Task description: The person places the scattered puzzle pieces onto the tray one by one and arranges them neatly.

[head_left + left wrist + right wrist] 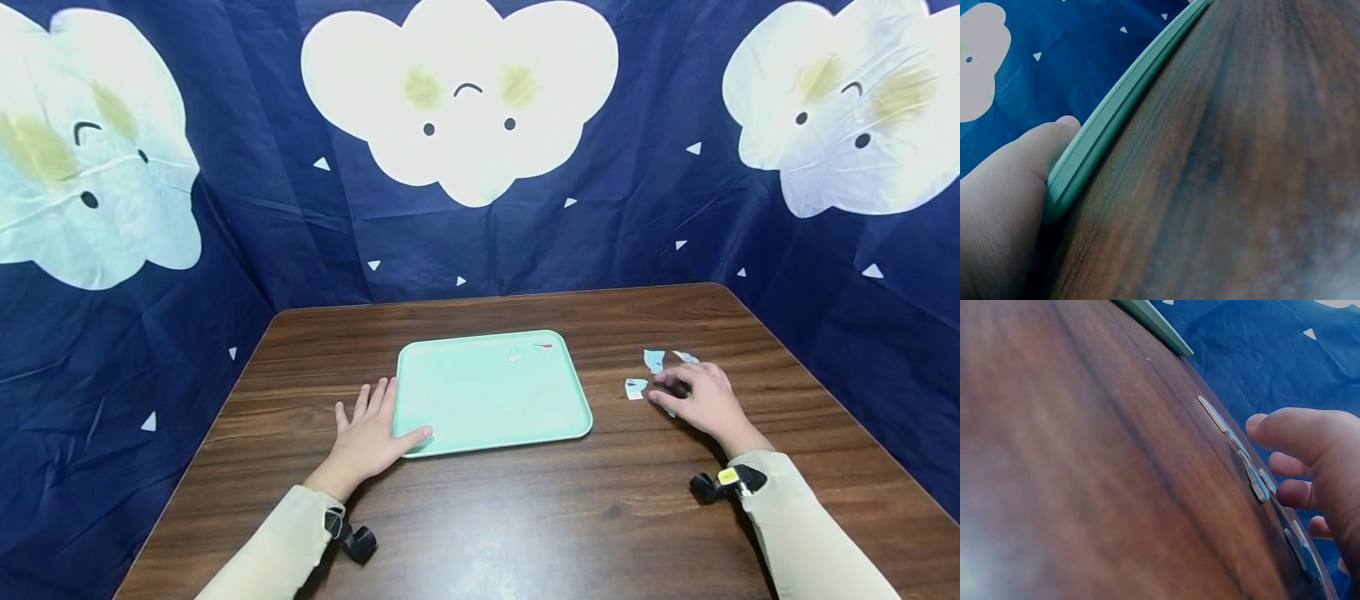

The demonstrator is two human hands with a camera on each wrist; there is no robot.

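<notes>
My left hand (371, 433) lies spread at the left side of a mint-green tray (487, 400), fingers straight, thumb over the rim near its front corner. The left wrist view shows the thumb (1016, 175) against the tray's edge (1100, 128). To the right of the tray, my right hand (701, 400) hovers low over several flat puzzle pieces, fingers loosely bent and holding nothing visible. One blue piece (654, 360) and a blue-and-white piece (636, 388) lie left of the fingertips; another piece (686, 357) lies beyond them. Part of a piece (1254, 477) shows beneath the fingers.
Two small puzzle pieces, a pale one (516, 355) and one with red (543, 348), lie in the tray's far right corner. The dark wooden table (480, 517) is backed by a blue curtain (480, 250) with white clouds. A small camera sits on each wrist.
</notes>
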